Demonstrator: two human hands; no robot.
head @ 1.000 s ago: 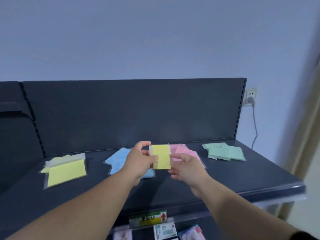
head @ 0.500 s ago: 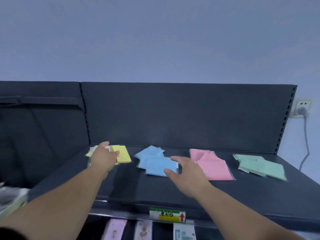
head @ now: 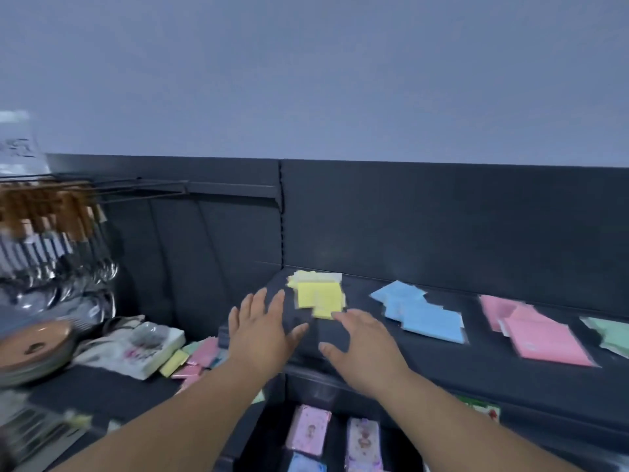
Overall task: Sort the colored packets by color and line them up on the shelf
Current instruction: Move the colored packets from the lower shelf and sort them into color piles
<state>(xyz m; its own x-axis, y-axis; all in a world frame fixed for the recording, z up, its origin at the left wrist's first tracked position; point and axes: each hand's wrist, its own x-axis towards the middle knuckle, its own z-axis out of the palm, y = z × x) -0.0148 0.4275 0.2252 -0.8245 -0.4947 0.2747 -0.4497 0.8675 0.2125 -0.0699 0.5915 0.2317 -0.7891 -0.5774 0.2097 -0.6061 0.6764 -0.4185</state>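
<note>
**Left hand** (head: 262,332): Empty, palm down, fingers spread. It hovers over the left end of the shelf (head: 476,373), just beside the yellow pile (head: 320,298). A second ago it shared a pinch on a yellow packet with your other hand. Half a second ago it was laying that packet on the pile. The packet is now released.

**Right hand** (head: 364,349): Empty, palm down, fingers straight and loosely apart, in front of the yellow pile. Whether its forefinger tip touches the pile's front corner cannot be told.

**Yellow pile:** At the shelf's left end, near the back panel, its packets overlapping and somewhat askew. The front packet juts out below the others and is probably the one you just laid down.

**Blue pile** (head: 422,315), **pink pile** (head: 537,332), **green pile** (head: 609,335): They lie in that order to the right, each apart from its neighbour and unmoved since a second ago. The frame edge cuts off the green pile.

**Unsorted heap** (head: 197,356): Yellow, pink and green packets on the lower shelf section to the left, beside a white pack (head: 136,345). Your view has swung left and brought the heap into sight.

**Assessment:** One more yellow is sorted and all four colours have a pile. The heap shows that sorting is not finished. You will likely pick from it next with either free hand. The piles are loose, so squaring them into a line remains to be done.
</note>
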